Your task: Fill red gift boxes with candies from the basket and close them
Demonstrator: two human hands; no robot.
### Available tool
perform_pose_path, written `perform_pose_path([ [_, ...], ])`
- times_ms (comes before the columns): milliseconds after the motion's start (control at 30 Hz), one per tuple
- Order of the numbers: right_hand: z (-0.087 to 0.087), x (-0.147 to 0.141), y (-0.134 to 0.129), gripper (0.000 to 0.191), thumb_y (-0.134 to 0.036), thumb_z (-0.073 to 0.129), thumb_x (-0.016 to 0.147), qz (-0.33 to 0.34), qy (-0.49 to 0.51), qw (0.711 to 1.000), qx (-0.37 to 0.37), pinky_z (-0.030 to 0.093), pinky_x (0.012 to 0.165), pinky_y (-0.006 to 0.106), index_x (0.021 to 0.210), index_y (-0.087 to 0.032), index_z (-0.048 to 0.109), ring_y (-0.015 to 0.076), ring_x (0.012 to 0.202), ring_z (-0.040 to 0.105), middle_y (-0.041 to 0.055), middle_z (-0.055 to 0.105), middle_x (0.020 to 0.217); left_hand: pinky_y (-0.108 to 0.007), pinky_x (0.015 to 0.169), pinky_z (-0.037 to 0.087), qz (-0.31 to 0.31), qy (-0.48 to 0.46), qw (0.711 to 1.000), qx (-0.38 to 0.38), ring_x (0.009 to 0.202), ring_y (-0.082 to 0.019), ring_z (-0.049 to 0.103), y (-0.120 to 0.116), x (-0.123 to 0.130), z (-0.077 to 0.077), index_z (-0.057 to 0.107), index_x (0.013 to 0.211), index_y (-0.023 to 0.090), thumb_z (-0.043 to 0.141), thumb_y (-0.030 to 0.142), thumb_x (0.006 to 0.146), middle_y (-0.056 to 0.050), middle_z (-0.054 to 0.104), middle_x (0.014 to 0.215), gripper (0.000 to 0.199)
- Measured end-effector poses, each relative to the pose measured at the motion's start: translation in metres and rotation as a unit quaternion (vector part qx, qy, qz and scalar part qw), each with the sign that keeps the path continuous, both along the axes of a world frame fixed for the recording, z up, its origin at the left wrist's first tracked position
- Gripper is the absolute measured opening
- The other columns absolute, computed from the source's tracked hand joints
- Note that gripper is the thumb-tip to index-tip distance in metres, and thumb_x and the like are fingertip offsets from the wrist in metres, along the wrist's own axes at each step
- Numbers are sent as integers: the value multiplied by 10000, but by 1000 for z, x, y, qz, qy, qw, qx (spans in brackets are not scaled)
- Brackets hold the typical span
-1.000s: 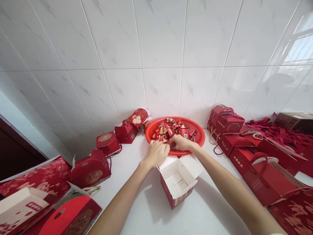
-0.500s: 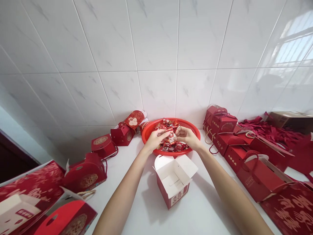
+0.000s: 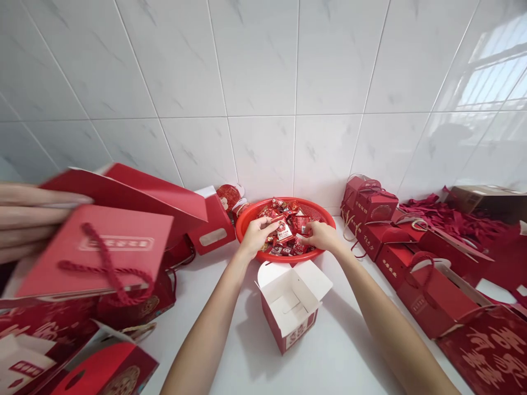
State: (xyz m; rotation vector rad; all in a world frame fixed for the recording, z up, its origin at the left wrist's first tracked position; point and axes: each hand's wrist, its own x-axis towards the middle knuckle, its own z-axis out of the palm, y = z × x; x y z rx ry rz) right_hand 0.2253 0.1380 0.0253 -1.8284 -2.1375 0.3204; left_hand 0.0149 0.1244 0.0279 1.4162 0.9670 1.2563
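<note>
Over the candy basket, my left hand (image 3: 254, 237) pinches a red and white wrapped candy (image 3: 284, 230) between thumb and fingers. My right hand (image 3: 323, 236) reaches in from the right side, its fingertips closed on a red wrapped candy (image 3: 300, 246) in the pile. The red plastic basket (image 3: 244, 218) holds many wrapped sweets in red wrappers. Just in front of it stands a small red box (image 3: 274, 318) with its white flaps spread and its white inside showing no contents.
At the left, another person's hand (image 3: 37, 219) holds a red gift box (image 3: 119, 241) with a rope handle. Below it are more red boxes (image 3: 123, 362). Several red boxes (image 3: 444, 299) line the right side, with dark red ribbons (image 3: 448, 214) behind. A tiled wall (image 3: 263, 153) stands behind.
Another person's hand has come in from the left with a red gift box. My right hand has lowered from beside the held candy into the pile. My left hand has moved slightly left.
</note>
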Motion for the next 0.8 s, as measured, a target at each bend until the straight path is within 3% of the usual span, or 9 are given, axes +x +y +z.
perform_pose_path([
  [200,0,-6,3,213,-243,811,617,17,-19,999,-33,396,597,265,713,-209,624,227,750,651,28,673,728,-250,612,456,-9,19,1000,0,643,-128,564,1,1,0,600,683,154,816,497,606,7,606,684,413],
  [400,5,0,1,137,-260,620,770,33,101,994,12,371,571,236,713,-198,511,146,654,571,-11,609,693,-280,677,494,-11,-4,1000,-28,720,-165,628,2,1,0,618,707,150,819,422,601,-21,650,735,355],
  [467,6,3,1,190,-313,632,743,40,222,974,20,378,555,234,719,-202,480,132,601,536,-25,578,659,-281,681,492,-5,2,1000,-23,725,-171,631,2,2,0,604,681,154,818,423,600,-21,648,715,353],
  [567,7,5,0,286,-384,698,644,54,416,908,5,410,554,250,726,-203,491,137,587,537,-18,595,659,-276,670,489,-5,19,1000,-6,731,-172,630,1,2,0,634,727,158,806,441,620,-28,673,745,348],
  [667,9,5,-2,290,-406,702,619,57,483,874,8,444,587,267,753,-201,547,148,623,558,-8,609,674,-286,679,509,2,31,999,7,767,-188,652,1,2,-1,674,846,160,802,415,642,-48,714,823,351],
  [800,13,4,-6,288,-406,705,643,69,505,860,8,472,635,277,814,-190,619,150,671,583,0,639,729,-292,678,524,15,45,999,11,717,-184,669,2,0,-6,640,1066,174,761,333,707,-20,703,764,411],
])
